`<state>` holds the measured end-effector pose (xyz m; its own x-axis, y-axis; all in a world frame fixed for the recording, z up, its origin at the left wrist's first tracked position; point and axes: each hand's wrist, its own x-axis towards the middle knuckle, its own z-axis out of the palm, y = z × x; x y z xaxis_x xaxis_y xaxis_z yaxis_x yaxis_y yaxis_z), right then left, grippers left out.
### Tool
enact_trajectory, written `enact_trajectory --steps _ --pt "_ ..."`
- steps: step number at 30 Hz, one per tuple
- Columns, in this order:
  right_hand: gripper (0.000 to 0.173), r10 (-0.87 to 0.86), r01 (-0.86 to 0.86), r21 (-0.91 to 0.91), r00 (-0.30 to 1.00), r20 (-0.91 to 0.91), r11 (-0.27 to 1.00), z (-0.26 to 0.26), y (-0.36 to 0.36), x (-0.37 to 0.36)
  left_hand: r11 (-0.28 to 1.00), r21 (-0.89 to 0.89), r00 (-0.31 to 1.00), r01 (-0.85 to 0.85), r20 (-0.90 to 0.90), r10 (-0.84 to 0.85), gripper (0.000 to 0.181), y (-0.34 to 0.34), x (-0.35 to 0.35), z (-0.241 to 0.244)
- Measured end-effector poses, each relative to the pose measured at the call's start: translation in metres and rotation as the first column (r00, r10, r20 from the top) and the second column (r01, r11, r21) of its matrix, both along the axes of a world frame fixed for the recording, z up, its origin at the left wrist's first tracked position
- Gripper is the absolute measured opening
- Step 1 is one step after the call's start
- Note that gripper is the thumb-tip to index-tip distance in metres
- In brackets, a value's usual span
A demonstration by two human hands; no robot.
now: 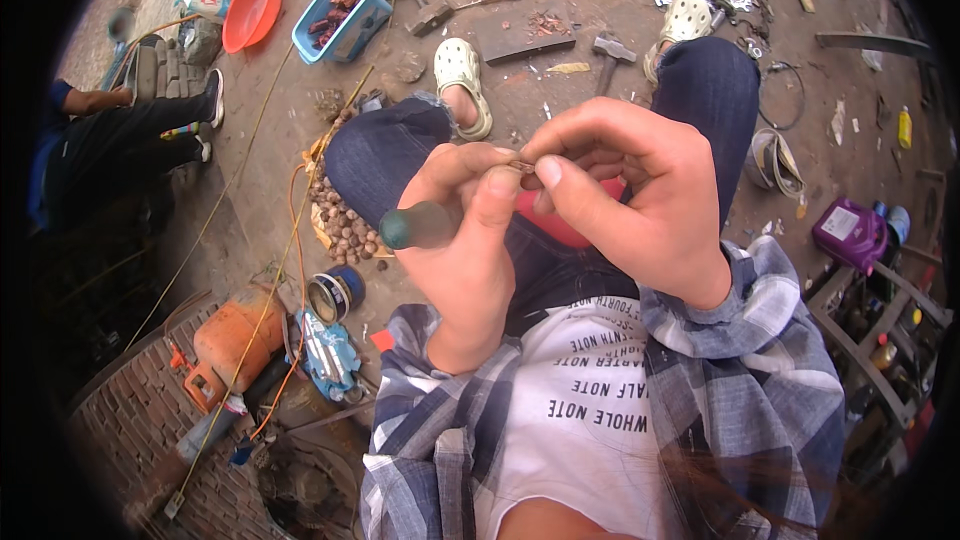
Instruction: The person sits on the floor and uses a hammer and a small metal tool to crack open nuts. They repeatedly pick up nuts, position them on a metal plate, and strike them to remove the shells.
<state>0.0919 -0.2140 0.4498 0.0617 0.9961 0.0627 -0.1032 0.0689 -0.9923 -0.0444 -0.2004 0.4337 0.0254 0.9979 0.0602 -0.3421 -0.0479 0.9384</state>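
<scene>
Both my hands meet in front of my knees. Thumb and forefinger of my left hand (465, 232) pinch one side of a tiny brownish piece (523, 165), too small to identify. The fingertips of my right hand (630, 195) hold its other side. A dark green handle (409, 226) also lies in my left hand, its rounded end sticking out to the left; the rest of that tool is hidden. Between my feet and ahead lies a dark flat block (525, 41) with reddish scraps on it. Beside the block lies a hammer (613, 49).
A blue plastic basin (304, 45) with dark red pieces and a red bowl (251, 11) stand ahead left. Round brown nuts or balls (349, 229) are heaped by my left knee. An orange gas cylinder (238, 330) lies behind them. A person's legs (142, 127) are at far left; a purple jug (850, 234) stands right.
</scene>
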Motion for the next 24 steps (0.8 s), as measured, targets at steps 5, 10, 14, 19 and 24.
enact_trajectory --steps 5,10,14,19,24 --pt "0.011 -0.082 0.082 -0.002 0.995 -0.049 0.997 -0.003 0.001 -0.005 0.998 -0.049 0.998 0.032 0.064 -0.029 0.019 0.001 0.001 0.0" --pt "0.009 -0.048 0.046 -0.024 0.994 -0.101 0.999 -0.004 0.003 -0.004 0.999 -0.044 1.0 -0.022 0.013 0.023 0.017 0.001 0.008 0.003" --pt "0.011 0.0 -0.013 -0.086 0.988 -0.152 0.996 -0.004 0.004 0.0 0.999 0.039 0.995 -0.037 -0.091 0.041 0.014 0.002 0.005 -0.001" --pt "0.013 0.063 -0.089 -0.108 0.973 -0.22 0.99 -0.005 0.007 0.004 0.965 0.262 0.921 -0.024 -0.369 0.123 0.009 0.006 -0.003 -0.007" --pt "0.013 -0.005 -0.057 -0.183 0.947 -0.322 0.981 -0.007 0.009 0.002 0.944 0.331 0.887 -0.013 -0.432 0.163 0.014 0.006 -0.004 -0.011"
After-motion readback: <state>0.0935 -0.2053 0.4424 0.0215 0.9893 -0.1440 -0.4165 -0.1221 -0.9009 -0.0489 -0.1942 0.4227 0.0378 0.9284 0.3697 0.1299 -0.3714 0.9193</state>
